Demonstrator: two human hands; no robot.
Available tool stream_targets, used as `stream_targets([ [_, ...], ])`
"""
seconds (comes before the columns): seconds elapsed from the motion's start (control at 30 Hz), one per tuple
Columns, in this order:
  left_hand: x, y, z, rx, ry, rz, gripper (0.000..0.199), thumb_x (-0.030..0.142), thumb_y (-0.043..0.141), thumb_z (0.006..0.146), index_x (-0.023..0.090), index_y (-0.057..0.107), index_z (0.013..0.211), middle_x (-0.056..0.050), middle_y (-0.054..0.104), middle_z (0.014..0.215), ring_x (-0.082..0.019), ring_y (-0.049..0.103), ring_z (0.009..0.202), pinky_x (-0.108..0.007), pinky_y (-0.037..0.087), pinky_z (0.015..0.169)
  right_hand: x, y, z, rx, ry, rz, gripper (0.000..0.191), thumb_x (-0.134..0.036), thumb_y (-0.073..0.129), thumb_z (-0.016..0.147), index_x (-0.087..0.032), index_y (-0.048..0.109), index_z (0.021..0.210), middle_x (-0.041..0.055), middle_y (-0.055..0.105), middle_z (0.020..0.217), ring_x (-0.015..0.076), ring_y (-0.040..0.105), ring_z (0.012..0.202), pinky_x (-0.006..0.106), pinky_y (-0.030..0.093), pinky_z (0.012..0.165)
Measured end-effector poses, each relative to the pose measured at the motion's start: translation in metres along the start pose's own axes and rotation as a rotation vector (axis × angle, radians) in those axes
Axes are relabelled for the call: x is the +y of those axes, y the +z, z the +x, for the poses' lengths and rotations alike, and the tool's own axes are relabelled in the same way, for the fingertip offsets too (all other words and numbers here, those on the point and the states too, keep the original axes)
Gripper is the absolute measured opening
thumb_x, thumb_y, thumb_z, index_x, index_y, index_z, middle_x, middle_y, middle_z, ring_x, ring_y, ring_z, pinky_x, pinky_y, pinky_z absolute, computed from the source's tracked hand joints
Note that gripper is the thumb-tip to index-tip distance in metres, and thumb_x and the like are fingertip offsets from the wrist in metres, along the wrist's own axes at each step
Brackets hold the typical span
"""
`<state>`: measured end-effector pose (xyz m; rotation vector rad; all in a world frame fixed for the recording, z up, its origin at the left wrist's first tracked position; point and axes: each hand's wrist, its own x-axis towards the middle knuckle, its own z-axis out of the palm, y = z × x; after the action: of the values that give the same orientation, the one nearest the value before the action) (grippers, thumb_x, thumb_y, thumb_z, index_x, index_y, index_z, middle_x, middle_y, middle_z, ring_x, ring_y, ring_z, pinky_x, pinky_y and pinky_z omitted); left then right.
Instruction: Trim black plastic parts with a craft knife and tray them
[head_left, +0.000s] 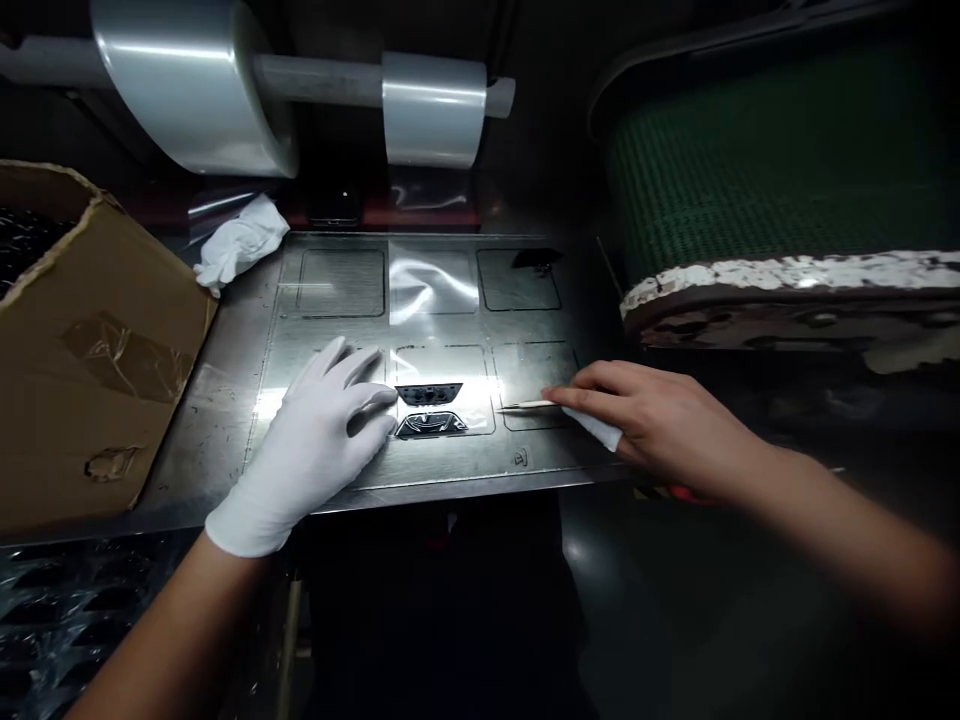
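My left hand (319,435), in a white glove, rests on the metal plate (330,345) with its fingers apart. Its index finger and thumb tips reach the left ends of two black trapezoid pieces (429,394), one above the other. The lower piece (431,425) looks glossy, and clear film seems to lie around them. My right hand (637,405), bare, is closed around a slim pointed tool (525,405) whose tip points left, just right of the pieces. A white cloth or paper (595,430) shows beneath that hand's fingers.
Rolls of clear film (172,80) hang on a bar (319,80) at the back. A cardboard box (97,370) stands left, beside a crumpled white tissue (244,240). Another dark piece (535,260) lies at the plate's back right. A green belt (750,180) rises at right.
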<state>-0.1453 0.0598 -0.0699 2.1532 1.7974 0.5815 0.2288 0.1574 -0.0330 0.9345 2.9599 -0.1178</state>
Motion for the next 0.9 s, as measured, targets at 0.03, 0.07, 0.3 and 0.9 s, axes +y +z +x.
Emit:
stream_targets([
  [0.03,0.0,0.0,0.0,0.02,0.025,0.005,0.016,0.033,0.069,0.097,0.025,0.077,0.109,-0.006,0.059,0.156,-0.038,0.034,0.158,-0.064,0.036,0.128,0.007,0.003,-0.013,0.012,0.02,-0.001,0.077,0.004,0.047,0.072,-0.025,0.071,0.139,0.0073,0.07,0.117,0.0223,0.068,0.096,0.031,0.049,0.069],
  [0.07,0.002,-0.001,0.0,0.048,0.049,0.007,0.016,0.031,0.068,0.098,0.024,0.076,0.109,-0.008,0.062,0.15,-0.037,0.041,0.154,-0.062,0.039,0.126,0.014,0.007,-0.024,0.026,0.046,0.005,0.078,0.004,0.046,0.072,-0.026,0.07,0.14,0.0071,0.07,0.118,0.0222,0.068,0.096,0.031,0.05,0.07],
  [0.3,0.038,-0.004,0.0,-0.034,0.323,0.22,0.02,0.021,0.06,0.1,0.021,0.073,0.115,-0.008,0.074,0.106,-0.029,0.063,0.102,-0.051,0.05,0.099,0.027,0.051,-0.046,0.282,0.302,0.091,0.073,0.002,0.048,0.079,-0.022,0.068,0.144,0.0135,0.069,0.126,0.0311,0.066,0.114,0.044,0.058,0.091],
  [0.9,0.054,0.027,-0.101,0.532,0.156,-0.258,0.034,0.004,0.068,0.091,0.029,0.073,0.113,-0.008,0.041,0.166,-0.038,0.045,0.152,-0.067,0.045,0.122,-0.191,0.066,0.004,0.075,0.265,1.764,0.047,-0.052,0.072,0.097,-0.024,0.059,0.133,0.0073,0.07,0.112,0.0198,0.07,0.089,0.031,0.056,0.067],
])
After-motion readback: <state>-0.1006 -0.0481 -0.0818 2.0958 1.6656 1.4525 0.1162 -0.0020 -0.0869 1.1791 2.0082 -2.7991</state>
